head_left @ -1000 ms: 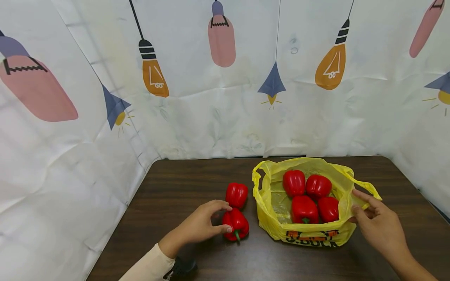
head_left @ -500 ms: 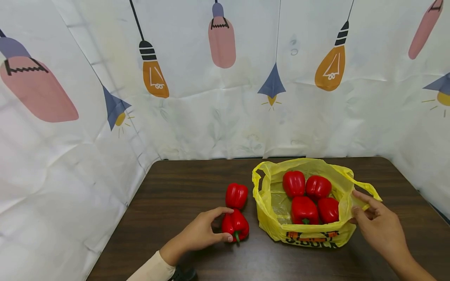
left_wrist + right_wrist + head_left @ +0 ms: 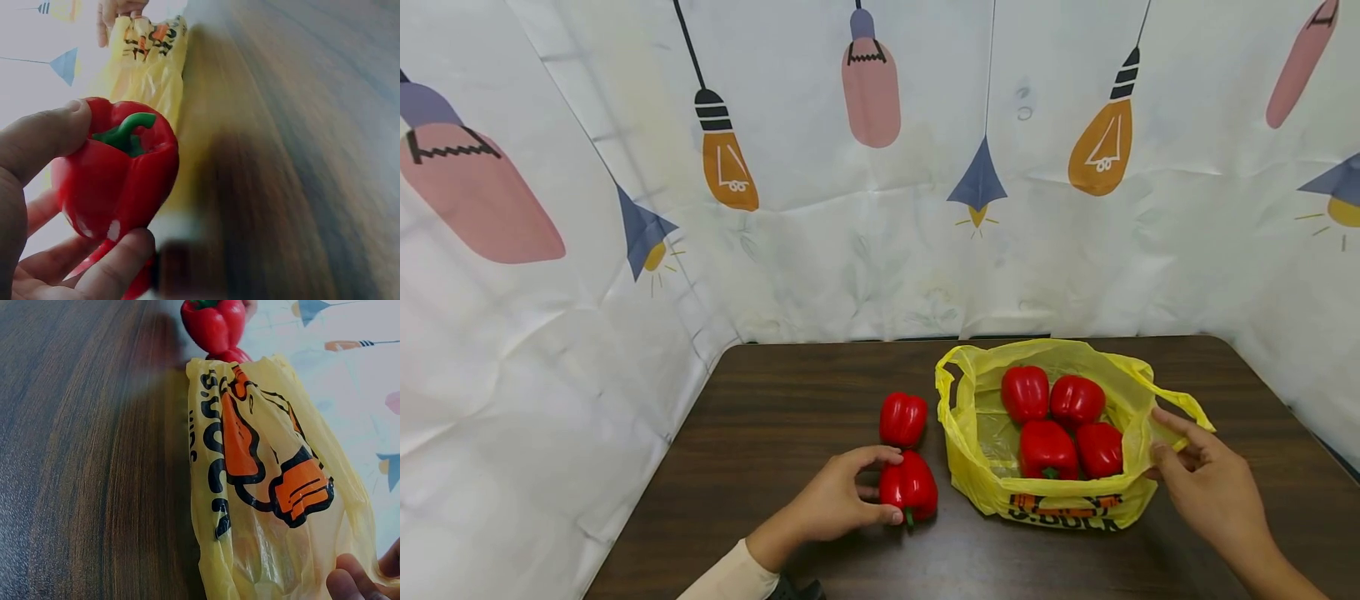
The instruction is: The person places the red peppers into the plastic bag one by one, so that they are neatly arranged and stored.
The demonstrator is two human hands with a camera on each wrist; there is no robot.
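Observation:
My left hand (image 3: 835,502) grips a red bell pepper (image 3: 912,485) by its side, thumb near the stem end and fingers behind. Up close in the left wrist view, this bell pepper (image 3: 115,178) shows a curved green stem. Just behind it on the table lies another red bell pepper (image 3: 902,419). To the right stands an open yellow plastic bag (image 3: 977,483) with several red bell peppers inside. At the bag's right rim, my right hand (image 3: 1213,487) pinches the plastic below the handle loop. The right wrist view shows the printed front of the yellow bag (image 3: 262,462).
The dark wood-grain table (image 3: 790,400) carries everything. Behind it hangs a white sheet (image 3: 820,275) printed with lamps and bulbs. The bag's left handle loop (image 3: 945,387) stands up on the side toward the loose peppers.
My left hand has closed in on the nearer bell pepper, first reaching over it, then holding it. Hand and pepper have shifted slightly right. The right hand and bag look nearly still.

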